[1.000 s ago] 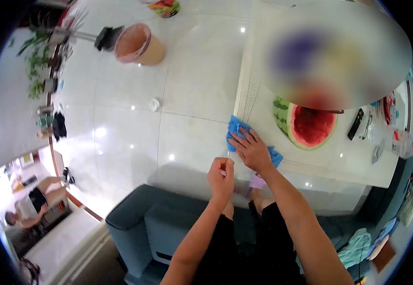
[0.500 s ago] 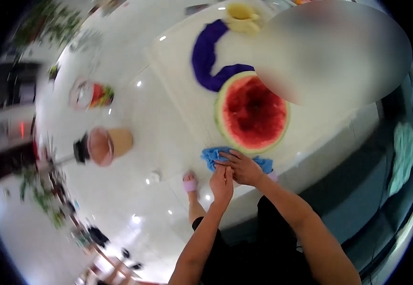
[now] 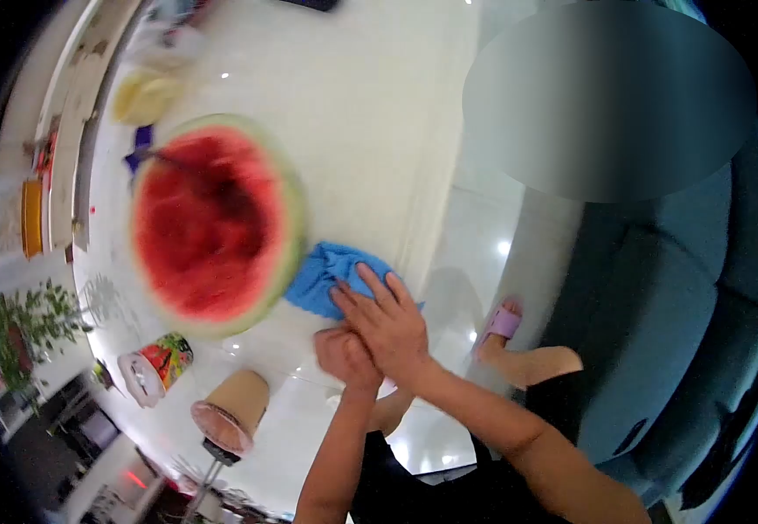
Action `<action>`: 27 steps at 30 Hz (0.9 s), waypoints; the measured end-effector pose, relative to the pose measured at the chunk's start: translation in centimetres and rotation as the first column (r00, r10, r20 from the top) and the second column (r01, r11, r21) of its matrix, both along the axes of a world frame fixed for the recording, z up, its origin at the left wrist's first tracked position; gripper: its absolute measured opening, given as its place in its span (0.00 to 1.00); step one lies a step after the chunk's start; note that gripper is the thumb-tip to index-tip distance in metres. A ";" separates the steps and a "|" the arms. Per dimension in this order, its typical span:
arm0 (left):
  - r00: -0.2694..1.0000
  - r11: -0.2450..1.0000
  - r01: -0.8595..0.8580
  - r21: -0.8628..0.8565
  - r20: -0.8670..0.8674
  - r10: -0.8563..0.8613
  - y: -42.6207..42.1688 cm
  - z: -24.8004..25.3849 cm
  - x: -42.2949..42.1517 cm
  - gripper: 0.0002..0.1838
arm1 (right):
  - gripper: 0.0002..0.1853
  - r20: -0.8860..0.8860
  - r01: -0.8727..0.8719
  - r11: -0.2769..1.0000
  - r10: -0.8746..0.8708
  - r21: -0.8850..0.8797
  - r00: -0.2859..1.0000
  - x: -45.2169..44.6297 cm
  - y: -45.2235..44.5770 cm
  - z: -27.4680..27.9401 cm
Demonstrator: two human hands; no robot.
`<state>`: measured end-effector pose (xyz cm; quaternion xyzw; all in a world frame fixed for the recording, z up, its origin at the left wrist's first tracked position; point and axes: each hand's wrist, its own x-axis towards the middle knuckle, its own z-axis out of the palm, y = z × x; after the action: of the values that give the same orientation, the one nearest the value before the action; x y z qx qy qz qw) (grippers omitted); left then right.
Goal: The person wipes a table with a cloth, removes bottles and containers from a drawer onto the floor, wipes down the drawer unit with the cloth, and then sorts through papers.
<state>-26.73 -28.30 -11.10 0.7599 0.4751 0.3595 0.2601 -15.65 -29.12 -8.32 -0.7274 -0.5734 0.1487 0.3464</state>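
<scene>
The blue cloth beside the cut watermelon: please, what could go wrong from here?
The blue cloth lies close to the cut watermelon, so the right hand might bump the rind and spill juice. The left hand, curled against the right, could hinder its movement.

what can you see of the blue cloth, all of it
The blue cloth is a plain mid-blue piece of what looks like soft, thin fabric. It is crumpled into ridges and folds, not spread flat, and lies on the pale table, close beside the watermelon; whether they touch is unclear. The right hand rests over it with the fingers apart, hiding part of it, and a small tip shows past that hand. Whether the closed left hand touches it is unclear.
</scene>
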 end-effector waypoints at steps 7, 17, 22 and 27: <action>0.931 0.988 -0.065 0.138 -0.348 0.110 -0.5 2.0 -0.9 0.14 | 0.17 -0.377 0.307 0.905 -0.184 0.296 0.908 5.4 1.0 -2.0; 0.952 0.963 -0.042 0.266 0.304 -0.043 0.5 0.8 -2.2 0.15 | 0.15 -0.743 0.630 0.450 0.128 0.634 0.657 6.0 2.5 -13.8; 0.939 0.945 0.081 0.317 0.295 -0.179 0.1 1.4 -4.9 0.13 | 0.22 -0.855 0.681 0.653 0.097 -0.332 -0.510 4.6 -3.4 -22.6; 0.580 0.563 0.287 0.775 -0.608 0.542 -4.2 -2.0 -11.6 0.11 | 0.16 -0.951 0.816 0.572 0.201 -0.079 -0.233 7.2 -2.9 -24.4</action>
<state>-38.36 -32.50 -13.13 0.8196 0.3771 0.1712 -0.3959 -8.42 -31.99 -32.74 -0.3146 0.1256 0.2978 0.8925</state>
